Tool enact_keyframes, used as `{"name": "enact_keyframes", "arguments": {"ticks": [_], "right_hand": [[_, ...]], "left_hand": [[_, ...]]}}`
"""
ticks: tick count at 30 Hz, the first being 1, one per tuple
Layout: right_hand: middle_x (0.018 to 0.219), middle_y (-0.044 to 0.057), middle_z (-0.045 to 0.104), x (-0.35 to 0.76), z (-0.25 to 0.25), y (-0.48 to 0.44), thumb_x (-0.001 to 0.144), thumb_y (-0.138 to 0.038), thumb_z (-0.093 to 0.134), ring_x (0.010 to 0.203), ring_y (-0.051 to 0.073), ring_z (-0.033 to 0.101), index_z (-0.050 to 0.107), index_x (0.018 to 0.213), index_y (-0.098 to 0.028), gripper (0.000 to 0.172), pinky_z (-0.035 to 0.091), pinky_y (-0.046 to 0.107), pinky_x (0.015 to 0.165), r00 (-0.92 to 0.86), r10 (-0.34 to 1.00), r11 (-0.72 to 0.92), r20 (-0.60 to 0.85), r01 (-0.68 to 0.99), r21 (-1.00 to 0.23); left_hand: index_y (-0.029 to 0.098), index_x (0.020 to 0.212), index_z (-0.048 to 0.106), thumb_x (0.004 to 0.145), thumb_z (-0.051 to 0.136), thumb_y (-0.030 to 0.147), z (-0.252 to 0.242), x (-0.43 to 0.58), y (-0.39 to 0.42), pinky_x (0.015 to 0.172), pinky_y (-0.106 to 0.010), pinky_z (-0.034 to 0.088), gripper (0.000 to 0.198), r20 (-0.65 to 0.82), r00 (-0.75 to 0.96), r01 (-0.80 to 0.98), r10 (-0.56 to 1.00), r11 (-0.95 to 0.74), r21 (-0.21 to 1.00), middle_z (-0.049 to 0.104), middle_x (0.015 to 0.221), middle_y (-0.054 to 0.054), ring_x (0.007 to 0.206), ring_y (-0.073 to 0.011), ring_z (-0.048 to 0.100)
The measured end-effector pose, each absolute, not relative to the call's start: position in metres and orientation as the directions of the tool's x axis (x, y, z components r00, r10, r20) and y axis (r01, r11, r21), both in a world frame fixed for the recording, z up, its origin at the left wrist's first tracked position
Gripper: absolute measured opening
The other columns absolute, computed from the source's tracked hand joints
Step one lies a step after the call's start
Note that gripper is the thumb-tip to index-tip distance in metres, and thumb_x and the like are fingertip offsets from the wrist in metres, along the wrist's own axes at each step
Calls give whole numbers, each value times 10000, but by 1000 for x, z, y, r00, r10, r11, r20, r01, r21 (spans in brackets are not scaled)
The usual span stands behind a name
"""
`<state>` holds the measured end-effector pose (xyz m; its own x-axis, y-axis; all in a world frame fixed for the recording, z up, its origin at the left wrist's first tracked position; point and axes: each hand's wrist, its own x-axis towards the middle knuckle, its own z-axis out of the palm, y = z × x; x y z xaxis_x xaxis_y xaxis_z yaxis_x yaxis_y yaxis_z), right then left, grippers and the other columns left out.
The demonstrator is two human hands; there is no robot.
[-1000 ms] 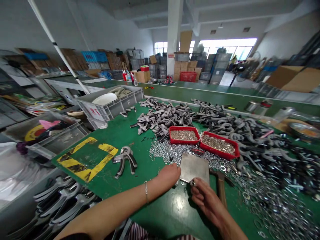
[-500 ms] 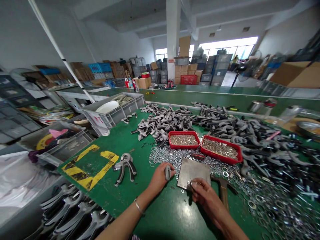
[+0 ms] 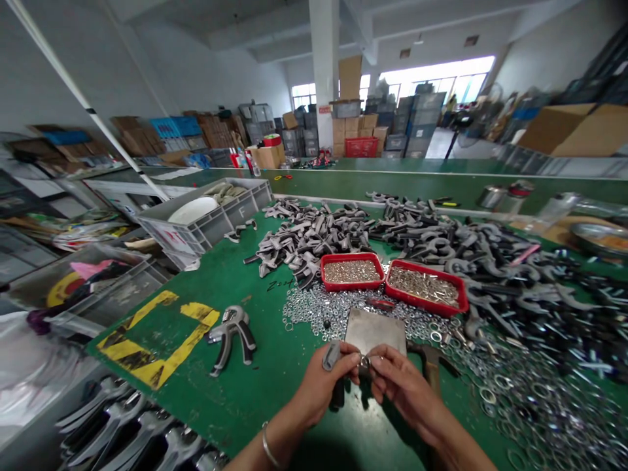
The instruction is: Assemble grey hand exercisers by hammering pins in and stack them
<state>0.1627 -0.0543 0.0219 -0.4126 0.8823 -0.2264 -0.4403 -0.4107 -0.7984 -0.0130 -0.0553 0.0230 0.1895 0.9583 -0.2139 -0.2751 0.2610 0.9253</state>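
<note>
My left hand [image 3: 318,383] is closed around a grey-and-black tool handle part [image 3: 331,355], whose grey end sticks up past the fingers. Between my two hands, at the fingertips, is a small shiny metal piece [image 3: 364,361] that looks like a ring. My right hand [image 3: 405,379] pinches it from the right, while the left thumb and fingers touch its other side. Just beyond the hands lies a flat square steel plate [image 3: 375,327]. A hammer [image 3: 432,369] with a wooden handle rests to the right of the plate, partly behind my right hand.
Loose washers [image 3: 314,314] surround two red trays [image 3: 353,286] of small metal parts. Grey tool parts [image 3: 324,229] are heaped behind. An assembled hand clamp [image 3: 233,337] lies left, near a yellow-taped square [image 3: 157,307]. A crate [image 3: 53,314] stands beyond the left edge.
My right hand has lifted off the plate's near edge with the small metal piece. My left hand has come right and nearer with the handle part, so both hands now meet.
</note>
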Motion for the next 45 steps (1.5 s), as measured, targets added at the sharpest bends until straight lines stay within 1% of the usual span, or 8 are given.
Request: {"name": "enact_keyframes", "arguments": {"ticks": [8,11,15,21,30,35,40,45], "right_hand": [[702,-35,499,171,11,-49,830,-315,758,563,49,408,666,844,-145,194,414,177,531,-512,786,-600,-346,-499,-626],[674,-48,509,180,14,-43,821,-376,756,544,61,435,660,890,-166,240,424,197,538,-473,810,-538,-346,-367,-759],[808,-12,631,198,26,-38,853,-419,693,699,135,607,637,978,-197,261,485,259,660,-308,917,-260,-253,17,-965],[852,11,692,202,45,-48,873,-447,636,782,192,678,593,1007,-220,267,521,302,725,-197,967,-132,-164,164,-978],[926,40,706,151,33,-68,854,-474,646,835,222,673,612,1023,-231,298,527,330,790,117,993,-39,-28,91,-995],[874,19,663,156,29,-69,833,-477,683,836,203,610,658,933,-220,277,471,284,763,8,997,-79,-79,95,-992],[845,7,614,176,27,-77,892,-474,621,769,169,571,644,930,-208,269,454,281,709,-233,956,-202,-177,-84,-976],[901,53,636,239,23,-40,912,-369,599,916,235,582,666,887,-211,173,457,373,847,-199,979,153,53,532,-833]], "left_hand": [[128,912,656,815,722,374,20,-13,-59,641,-234,442,273,-200,235,-198,951,249,948,614,699,-10,640,-121,563],[154,950,646,807,700,366,20,-24,-55,619,-245,439,261,-212,350,26,912,217,976,609,690,2,607,-130,549],[201,1158,618,679,698,160,24,-47,-45,886,-305,443,487,-119,387,280,914,7,960,636,1099,-58,990,-206,589],[181,1213,480,770,533,165,17,-39,-36,577,-220,391,446,-210,329,-32,921,234,972,563,760,28,607,-112,502],[209,1186,415,727,522,143,6,10,-44,543,-202,380,476,-223,180,-217,958,260,941,517,659,71,556,-102,481],[211,1067,450,714,608,180,19,2,-65,474,-183,361,388,-265,477,-214,838,403,890,501,608,86,462,-74,447],[177,1154,467,827,648,419,28,-2,-83,480,-206,428,446,-254,766,-195,590,590,783,688,876,-82,491,-84,545],[191,947,485,867,584,535,22,12,-70,395,-173,310,367,-333,472,-234,816,481,845,690,727,-46,411,-71,464]]}}
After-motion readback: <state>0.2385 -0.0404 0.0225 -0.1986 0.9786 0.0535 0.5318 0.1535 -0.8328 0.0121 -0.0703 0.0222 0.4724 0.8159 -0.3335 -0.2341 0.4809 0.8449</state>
